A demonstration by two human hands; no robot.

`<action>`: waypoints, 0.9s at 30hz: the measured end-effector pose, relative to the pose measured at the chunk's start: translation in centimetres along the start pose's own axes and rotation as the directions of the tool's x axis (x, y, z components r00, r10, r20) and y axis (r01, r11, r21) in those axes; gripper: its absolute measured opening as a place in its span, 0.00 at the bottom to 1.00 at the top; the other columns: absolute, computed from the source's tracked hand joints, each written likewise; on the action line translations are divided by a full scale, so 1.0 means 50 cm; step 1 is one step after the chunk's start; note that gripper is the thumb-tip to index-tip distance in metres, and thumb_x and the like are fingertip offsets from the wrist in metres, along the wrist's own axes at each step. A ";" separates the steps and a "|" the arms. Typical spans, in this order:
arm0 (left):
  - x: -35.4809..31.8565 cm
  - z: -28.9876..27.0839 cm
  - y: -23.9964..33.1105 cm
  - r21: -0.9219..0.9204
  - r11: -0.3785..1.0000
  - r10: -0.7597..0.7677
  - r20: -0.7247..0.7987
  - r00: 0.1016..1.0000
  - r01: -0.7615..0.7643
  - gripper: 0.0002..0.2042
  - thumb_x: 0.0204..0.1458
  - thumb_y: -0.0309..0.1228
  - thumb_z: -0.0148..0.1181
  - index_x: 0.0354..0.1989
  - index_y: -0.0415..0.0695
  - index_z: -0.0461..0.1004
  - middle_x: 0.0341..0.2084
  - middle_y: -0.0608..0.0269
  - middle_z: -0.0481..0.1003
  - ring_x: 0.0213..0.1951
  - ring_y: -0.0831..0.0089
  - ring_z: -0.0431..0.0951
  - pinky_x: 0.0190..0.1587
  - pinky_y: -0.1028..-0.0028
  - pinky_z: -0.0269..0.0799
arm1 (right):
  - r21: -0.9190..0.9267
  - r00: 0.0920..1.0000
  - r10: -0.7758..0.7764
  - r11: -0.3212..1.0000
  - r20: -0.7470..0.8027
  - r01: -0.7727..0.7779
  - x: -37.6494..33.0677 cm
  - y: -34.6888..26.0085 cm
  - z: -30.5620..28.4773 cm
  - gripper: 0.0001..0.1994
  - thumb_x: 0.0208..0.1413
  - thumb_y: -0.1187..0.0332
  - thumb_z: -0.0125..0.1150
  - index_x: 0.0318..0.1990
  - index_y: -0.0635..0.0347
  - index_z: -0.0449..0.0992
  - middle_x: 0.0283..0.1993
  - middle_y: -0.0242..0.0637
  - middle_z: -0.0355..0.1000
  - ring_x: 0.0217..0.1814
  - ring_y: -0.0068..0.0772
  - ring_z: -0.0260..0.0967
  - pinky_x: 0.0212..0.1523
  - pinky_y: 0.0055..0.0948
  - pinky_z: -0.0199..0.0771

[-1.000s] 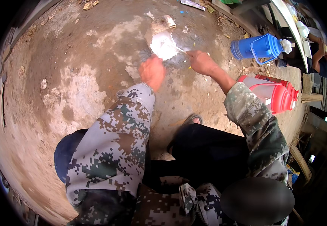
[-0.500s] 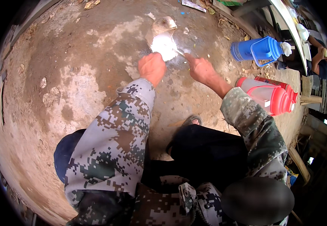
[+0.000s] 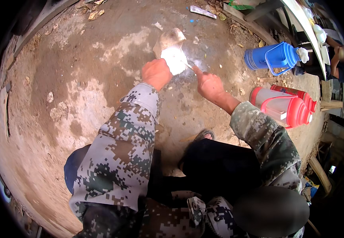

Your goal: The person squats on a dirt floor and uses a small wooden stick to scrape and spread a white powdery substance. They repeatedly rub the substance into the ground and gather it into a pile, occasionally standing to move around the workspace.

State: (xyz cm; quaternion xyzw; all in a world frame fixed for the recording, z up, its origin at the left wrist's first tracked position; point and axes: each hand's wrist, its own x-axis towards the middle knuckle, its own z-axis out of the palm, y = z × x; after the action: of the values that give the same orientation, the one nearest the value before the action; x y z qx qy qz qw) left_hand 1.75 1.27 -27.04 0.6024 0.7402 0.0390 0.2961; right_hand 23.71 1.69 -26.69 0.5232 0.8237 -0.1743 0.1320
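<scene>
Ahead of me lies a pale tan, rounded object on the ground. Against its near side is a white piece, so glaring that its shape and surface are washed out. My left hand is closed at the lower left edge of the white piece. Its fingertips are hidden, so what it grips cannot be made out. My right hand is wrapped round a slim tool, whose light, narrow end reaches the right edge of the white piece. The tool's handle is covered by my fingers.
To the right, a blue thermos flask lies on its side on the stained ground. Below it lie a red and clear flask and a darker red flask. Another person is at the far right, beside a pale tabletop edge.
The whole view has shifted slightly, so ground and flasks appear lower. My left hand sits a little further left against the white piece. My right hand still holds the slim tool at its right edge.
</scene>
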 end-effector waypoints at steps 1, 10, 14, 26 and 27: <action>0.002 -0.001 0.004 -0.005 1.000 -0.015 0.010 1.000 0.015 0.12 0.51 0.31 0.58 0.39 0.38 0.82 0.43 0.45 0.80 0.47 0.46 0.80 0.50 0.57 0.75 | -0.003 1.000 -0.006 1.000 -0.012 0.006 -0.001 0.004 0.004 0.27 0.57 0.72 0.45 0.67 0.53 0.59 0.37 0.53 0.78 0.41 0.59 0.77 0.46 0.53 0.76; 0.001 -0.008 0.003 0.028 0.998 0.061 -0.013 0.998 -0.061 0.13 0.50 0.28 0.55 0.40 0.36 0.82 0.41 0.42 0.80 0.46 0.45 0.80 0.49 0.57 0.75 | -0.031 0.992 -0.072 0.997 -0.108 0.069 0.006 0.020 0.031 0.28 0.58 0.72 0.47 0.68 0.51 0.60 0.34 0.54 0.77 0.35 0.60 0.76 0.40 0.54 0.77; 0.001 -0.014 0.005 0.030 0.999 0.029 0.007 1.000 -0.029 0.12 0.49 0.27 0.56 0.38 0.36 0.82 0.42 0.43 0.80 0.46 0.46 0.80 0.49 0.57 0.76 | 0.034 1.000 -0.017 0.999 0.004 0.017 -0.007 0.000 -0.001 0.26 0.58 0.72 0.45 0.66 0.54 0.60 0.39 0.58 0.77 0.43 0.62 0.76 0.47 0.54 0.76; 0.010 0.019 0.009 0.096 0.994 0.052 0.008 0.999 -0.052 0.11 0.46 0.29 0.61 0.38 0.40 0.83 0.40 0.47 0.81 0.46 0.49 0.81 0.50 0.59 0.76 | 0.160 0.998 0.006 0.987 0.068 -0.017 0.024 0.000 -0.008 0.25 0.56 0.73 0.49 0.63 0.57 0.65 0.43 0.58 0.77 0.45 0.61 0.75 0.48 0.53 0.75; 0.010 0.021 0.007 0.086 0.996 0.038 0.011 0.999 -0.039 0.11 0.46 0.29 0.61 0.38 0.40 0.83 0.40 0.47 0.81 0.46 0.49 0.81 0.50 0.59 0.76 | 0.120 0.998 -0.018 0.993 0.065 0.010 0.025 -0.007 -0.011 0.25 0.56 0.73 0.49 0.63 0.59 0.65 0.42 0.58 0.77 0.44 0.60 0.76 0.46 0.53 0.76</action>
State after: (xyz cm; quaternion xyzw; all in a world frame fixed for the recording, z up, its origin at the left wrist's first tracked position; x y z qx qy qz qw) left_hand 2.51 1.51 -27.92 0.6288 0.7282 0.0100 0.2725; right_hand 22.85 2.81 -26.63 0.5185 0.8106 -0.2412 0.1263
